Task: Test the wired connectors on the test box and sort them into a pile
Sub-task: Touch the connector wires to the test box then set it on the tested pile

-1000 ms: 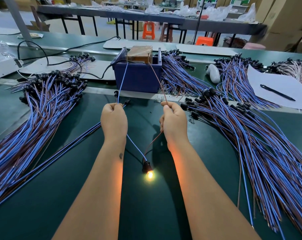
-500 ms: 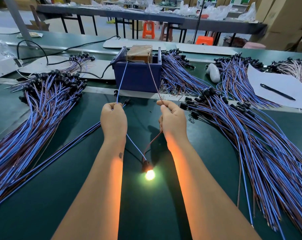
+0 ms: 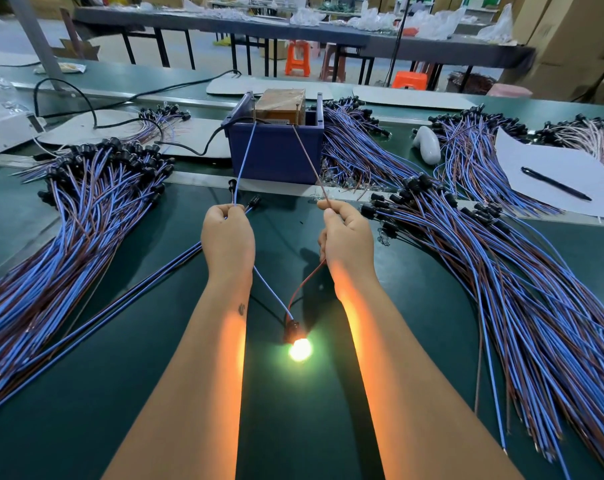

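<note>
Two wires rise from the lit bulb connector (image 3: pixel 295 336) between your forearms. Your left hand (image 3: pixel 228 237) pinches the blue wire (image 3: pixel 271 296), your right hand (image 3: pixel 347 237) the brown one (image 3: pixel 305 278); both apparently touch leads from the blue test box (image 3: pixel 276 154). Connector piles flank you: left pile (image 3: pixel 68 216), right pile (image 3: pixel 501 278).

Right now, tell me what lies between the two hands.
In the head view, bare green table separates the left hand from the right hand; nearer the person, the lit bulb hangs by its blue and brown wires.
</note>
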The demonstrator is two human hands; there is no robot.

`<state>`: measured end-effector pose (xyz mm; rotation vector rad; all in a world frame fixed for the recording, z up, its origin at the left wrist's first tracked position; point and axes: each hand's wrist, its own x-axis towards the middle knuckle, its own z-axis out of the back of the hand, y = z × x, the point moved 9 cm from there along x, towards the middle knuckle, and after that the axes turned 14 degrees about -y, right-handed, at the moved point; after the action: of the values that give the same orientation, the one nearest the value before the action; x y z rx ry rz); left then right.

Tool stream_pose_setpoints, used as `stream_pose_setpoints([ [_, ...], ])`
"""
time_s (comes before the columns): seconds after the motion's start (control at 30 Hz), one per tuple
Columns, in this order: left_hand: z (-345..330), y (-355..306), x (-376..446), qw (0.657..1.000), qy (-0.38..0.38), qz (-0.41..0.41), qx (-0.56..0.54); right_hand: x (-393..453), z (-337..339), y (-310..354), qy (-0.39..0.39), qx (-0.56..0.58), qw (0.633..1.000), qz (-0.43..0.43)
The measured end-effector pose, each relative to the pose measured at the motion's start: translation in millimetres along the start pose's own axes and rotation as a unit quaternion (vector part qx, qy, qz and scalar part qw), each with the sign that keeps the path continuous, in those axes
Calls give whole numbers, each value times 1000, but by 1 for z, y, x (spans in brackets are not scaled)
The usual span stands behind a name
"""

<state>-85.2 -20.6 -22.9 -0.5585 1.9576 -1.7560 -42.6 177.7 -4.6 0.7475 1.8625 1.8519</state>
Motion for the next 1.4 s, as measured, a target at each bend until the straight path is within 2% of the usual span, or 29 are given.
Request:
stream_pose_setpoints([
  [0.2, 1, -3, -5, 1000, 11, 4, 7, 0, 1, 0, 5, -3, 1000, 6],
  [0.4, -21, -17, -29, 987, 135, -66, 61, -4, -10, 4, 40, -34, 998, 46],
  [0.47, -27, -19, -37, 983, 164, -65, 53, -8, -16, 6, 65, -54, 994, 70],
  [0.57, -32, -18, -43, 979, 201, -22, 12, -19, -26, 12, 121, -74, 985, 101],
  [0.63, -31, -17, -41, 980, 195, 14, -28, -22, -27, 11, 139, -11, 989, 52],
  [0.7, -30, -15, -35, 970, 189, 89, -127, -22, -25, 13, 153, 53, 987, 2],
  [0.77, -29, -14, -31, 943, 188, 153, -226, -25, -27, 16, 189, 28, 981, 25],
  [0.83, -26, -14, -27, 935, 176, 163, -260, -34, -37, 19, 251, -6, 966, 60],
  [0.9, -22, -11, -25, 944, 152, 150, -250, -40, -43, 19, 282, 35, 957, 47],
  [0.97, -20, -8, -24, 951, 135, 147, -235, -34, -39, 22, 257, 119, 959, 19],
  [1.07, -21, -9, -25, 962, 153, 118, -190, -11, -15, 20, 129, 149, 980, 10],
  [1.17, -29, -20, -39, 976, 211, -16, -54, 8, 13, 19, 3, 94, 994, 53],
  [1.27, -46, -28, -69, 947, 285, -143, 38, 19, 30, 23, -43, 110, 991, 69],
  [1.4, -70, -26, -121, 877, 431, -195, 85, 29, 53, 18, -99, 36, 993, 53],
])
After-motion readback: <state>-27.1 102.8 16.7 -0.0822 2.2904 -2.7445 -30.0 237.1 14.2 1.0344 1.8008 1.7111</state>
